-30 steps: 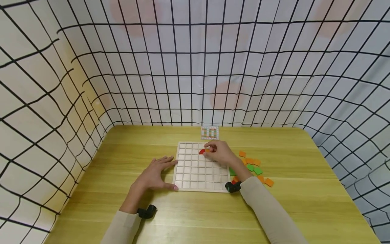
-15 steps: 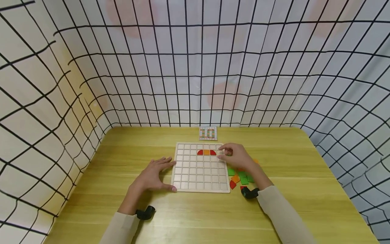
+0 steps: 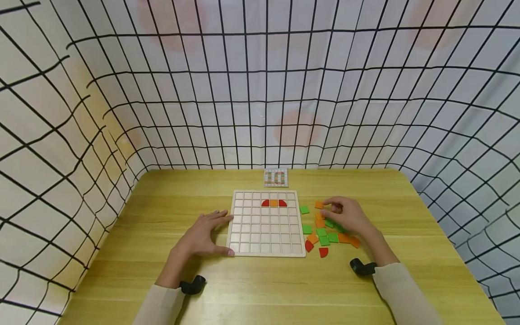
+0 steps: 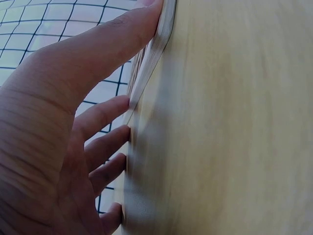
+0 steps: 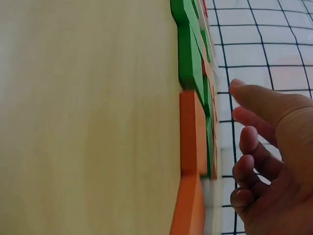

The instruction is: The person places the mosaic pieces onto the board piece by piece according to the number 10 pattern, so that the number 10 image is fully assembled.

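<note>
A pale wooden grid board (image 3: pixel 256 230) lies on the table with two red quarter-round tiles (image 3: pixel 282 203) and an orange square tile (image 3: pixel 274 203) between them in one row. My left hand (image 3: pixel 203 234) rests at the board's left edge, fingers spread. In the left wrist view, the thumb of my left hand (image 4: pixel 73 73) touches the board's rim. Over the loose tiles at the right hovers my right hand (image 3: pixel 348 215), index fingertip close to an orange tile (image 3: pixel 319 205). The right wrist view has my right hand (image 5: pixel 274 147) with thumb and index apart, nothing between them.
Several loose green tiles (image 3: pixel 323 240), orange tiles (image 3: pixel 343 238) and red quarter-rounds (image 3: pixel 323 252) lie right of the board. A small pattern card (image 3: pixel 276 178) lies behind the board. White cloth with a black grid (image 3: pixel 252 90) encloses the wooden table (image 3: pixel 260 289).
My right hand has let go of the orange tile, now between the two red ones, and moved right from the board to the loose tiles. My left hand stays at the board's edge.
</note>
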Demonstrator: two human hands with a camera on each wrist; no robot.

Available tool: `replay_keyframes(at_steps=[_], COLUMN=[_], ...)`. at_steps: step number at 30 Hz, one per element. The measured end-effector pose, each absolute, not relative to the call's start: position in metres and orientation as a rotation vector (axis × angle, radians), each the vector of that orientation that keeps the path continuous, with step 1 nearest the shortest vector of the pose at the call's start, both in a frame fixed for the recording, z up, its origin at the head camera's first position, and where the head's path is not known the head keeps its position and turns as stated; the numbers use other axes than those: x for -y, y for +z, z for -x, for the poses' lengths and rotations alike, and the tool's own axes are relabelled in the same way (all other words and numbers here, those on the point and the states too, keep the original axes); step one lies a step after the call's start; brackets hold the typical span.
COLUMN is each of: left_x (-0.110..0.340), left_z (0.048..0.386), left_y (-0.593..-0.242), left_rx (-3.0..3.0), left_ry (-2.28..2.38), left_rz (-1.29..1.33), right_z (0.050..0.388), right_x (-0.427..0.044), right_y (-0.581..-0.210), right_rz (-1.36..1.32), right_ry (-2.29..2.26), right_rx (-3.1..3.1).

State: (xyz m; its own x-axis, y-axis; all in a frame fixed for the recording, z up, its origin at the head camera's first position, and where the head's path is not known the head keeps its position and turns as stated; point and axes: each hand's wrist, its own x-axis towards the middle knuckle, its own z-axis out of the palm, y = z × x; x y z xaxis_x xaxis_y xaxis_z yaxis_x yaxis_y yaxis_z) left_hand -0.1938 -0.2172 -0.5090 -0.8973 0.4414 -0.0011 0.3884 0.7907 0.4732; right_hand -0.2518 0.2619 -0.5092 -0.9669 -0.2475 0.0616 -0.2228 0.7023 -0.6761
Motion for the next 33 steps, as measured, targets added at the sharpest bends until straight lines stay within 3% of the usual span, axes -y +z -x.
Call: replay_keyframes(at_steps=[14, 33], left_x=[0.217, 0.216], left_z=[0.192, 0.192], left_y=[-0.506, -0.507], left_rx=[-2.855, -2.851], left_ry=[0.732, 0.749], left_rz=[-0.659, -0.648], right_z=[0.231, 0.215], right_x=[-0.305, -0.320], right_y=[-0.512, -0.521], right_rz=[0.397, 0.361], right_ry=[-1.042, -1.073], right_rx=[-2.907, -2.856])
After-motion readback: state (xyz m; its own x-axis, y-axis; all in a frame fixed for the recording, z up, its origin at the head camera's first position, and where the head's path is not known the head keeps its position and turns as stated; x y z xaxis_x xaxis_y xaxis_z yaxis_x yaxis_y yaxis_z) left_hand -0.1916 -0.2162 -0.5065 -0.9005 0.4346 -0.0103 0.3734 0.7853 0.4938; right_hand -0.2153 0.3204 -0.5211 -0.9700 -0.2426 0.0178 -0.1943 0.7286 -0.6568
